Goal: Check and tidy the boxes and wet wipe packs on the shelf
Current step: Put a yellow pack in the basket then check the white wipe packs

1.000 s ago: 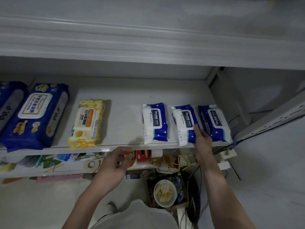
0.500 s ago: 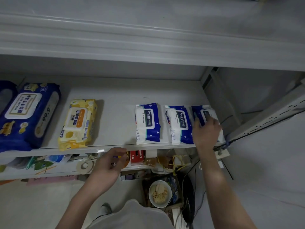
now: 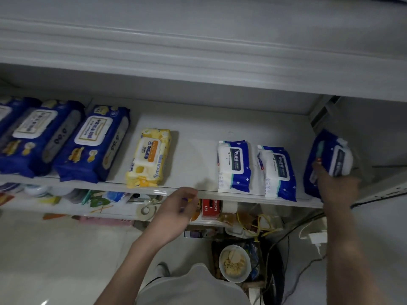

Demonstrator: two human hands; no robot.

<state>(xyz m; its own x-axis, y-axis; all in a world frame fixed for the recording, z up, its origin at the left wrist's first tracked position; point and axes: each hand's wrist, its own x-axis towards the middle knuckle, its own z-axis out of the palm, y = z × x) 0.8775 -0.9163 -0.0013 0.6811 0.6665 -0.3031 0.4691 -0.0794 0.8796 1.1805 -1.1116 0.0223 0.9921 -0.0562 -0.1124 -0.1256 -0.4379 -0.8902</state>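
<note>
Shelf: white board, with wet wipe packs lying in a row from left to right.

Left end: two large dark blue packs lie flat, one just beside the other, both angled slightly. A third blue pack is cut off by the left edge of view.

Centre-left: one yellow lemon wipe pack lies flat with its near end at the front lip of the shelf. It sits apart from the blue packs.

Right of centre: two small blue-and-white wipe packs lie flat and side by side without touching, the left one and the right one. Their near ends reach the front lip.

Right end: a third blue-and-white pack is tipped up on its side, not flat like its neighbours. The right hand grips it at the near end with the fingers curled round it. The picture is blurred here, and whether the pack touches the shelf cannot be told.

The left hand hangs just in front of the shelf lip, between the lemon pack and the small packs, and touches no pack. Its fingers are curled round a small purple item, which cannot be identified.

Below: a lower shelf carries a tape roll and a red box among mixed clutter. Nearer still are yellow cables, a white power strip and a bowl with pale food in it.
</note>
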